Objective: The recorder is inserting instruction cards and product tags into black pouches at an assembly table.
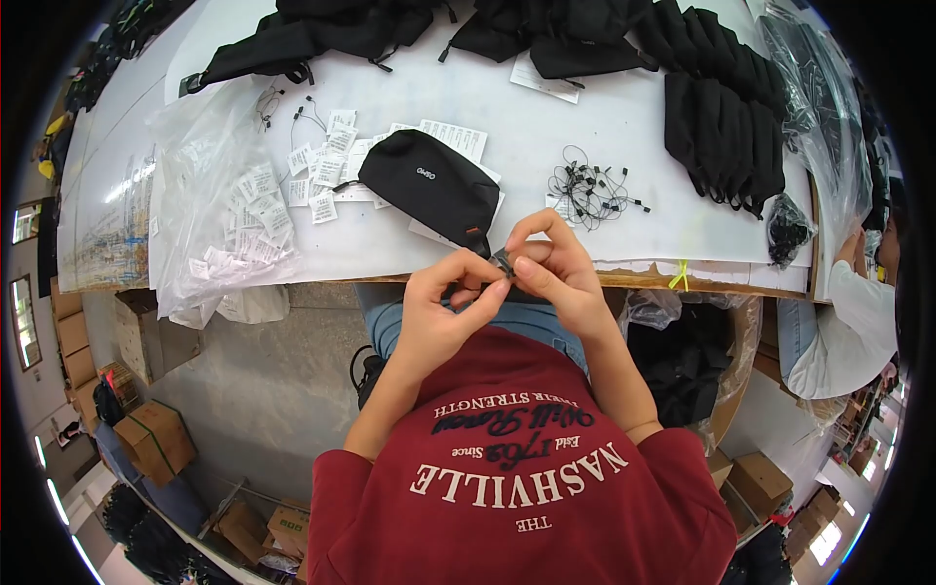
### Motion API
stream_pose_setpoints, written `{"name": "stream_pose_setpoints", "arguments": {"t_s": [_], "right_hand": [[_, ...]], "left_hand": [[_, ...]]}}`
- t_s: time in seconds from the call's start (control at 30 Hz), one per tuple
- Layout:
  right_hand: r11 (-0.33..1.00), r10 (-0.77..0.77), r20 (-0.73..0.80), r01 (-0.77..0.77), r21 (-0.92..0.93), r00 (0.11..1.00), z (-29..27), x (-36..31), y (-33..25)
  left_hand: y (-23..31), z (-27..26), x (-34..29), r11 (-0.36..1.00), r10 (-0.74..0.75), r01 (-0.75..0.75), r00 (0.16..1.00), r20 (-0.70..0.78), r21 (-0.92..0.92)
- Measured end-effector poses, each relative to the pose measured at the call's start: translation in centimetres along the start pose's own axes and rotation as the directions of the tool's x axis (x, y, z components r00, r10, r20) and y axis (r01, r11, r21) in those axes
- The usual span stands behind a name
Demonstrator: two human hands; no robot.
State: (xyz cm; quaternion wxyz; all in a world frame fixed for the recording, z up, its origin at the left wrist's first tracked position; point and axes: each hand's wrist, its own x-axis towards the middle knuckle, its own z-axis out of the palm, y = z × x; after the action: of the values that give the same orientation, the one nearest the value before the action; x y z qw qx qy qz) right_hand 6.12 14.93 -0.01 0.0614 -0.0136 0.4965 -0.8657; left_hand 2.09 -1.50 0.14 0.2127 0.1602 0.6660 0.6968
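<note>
A black zip pouch [421, 181] with a small pale print lies tilted on white cards [458, 138] near the table's front edge. From its near right end a short dark tab [500, 259] runs to my fingertips. My right hand [564, 273] pinches this tab between thumb and fingers. Close beside it, my left hand [444, 304] is closed, thumb against forefinger, at the same spot; what it grips is too small and covered to make out. Black string tags [590, 190] lie in a tangled heap right of the pouch. Small white printed labels [322, 168] are scattered to its left.
A clear plastic bag [210, 195] with more labels hangs over the table's front edge. Black pouches [721, 136] stand in rows at the far right, others [331, 34] along the back. Below the table's right side is a lined box [682, 361] of black goods. Another person [843, 322] is at the right.
</note>
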Motion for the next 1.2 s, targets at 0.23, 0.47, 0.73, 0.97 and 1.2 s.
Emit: {"name": "stream_pose_setpoints", "arguments": {"t_s": [0.23, 0.47, 0.73, 0.97, 1.2], "right_hand": [[0.999, -0.002, 0.007, 0.002, 0.037, 1.0, -0.5, 0.0, 0.4], [0.994, 0.033, 0.07, -0.04, 0.102, 0.997, -0.8, -0.1, 0.1], [0.994, 0.062, 0.035, -0.065, 0.088, 0.997, -0.9, 0.0, 0.2], [0.99, 0.065, 0.067, -0.073, 0.12, 0.996, -1.1, -0.1, 0.3], [0.993, 0.101, 0.101, -0.108, 0.058, 0.99, -1.0, -0.3, -0.3]], "left_hand": [[0.4, 0.0, 0.0, 0.999, -0.037, 0.036, 0.999, 0.035, 0.025], [0.1, -0.1, 0.0, 0.999, -0.037, 0.038, 0.997, 0.064, -0.023], [0.1, -0.1, -0.1, 1.0, -0.023, 0.022, 0.998, 0.053, 0.011], [0.1, -0.3, -0.1, 0.999, -0.045, 0.046, 0.998, 0.052, -0.013], [0.3, -0.4, 0.0, 0.998, -0.036, 0.031, 0.994, 0.1, 0.06]]}}
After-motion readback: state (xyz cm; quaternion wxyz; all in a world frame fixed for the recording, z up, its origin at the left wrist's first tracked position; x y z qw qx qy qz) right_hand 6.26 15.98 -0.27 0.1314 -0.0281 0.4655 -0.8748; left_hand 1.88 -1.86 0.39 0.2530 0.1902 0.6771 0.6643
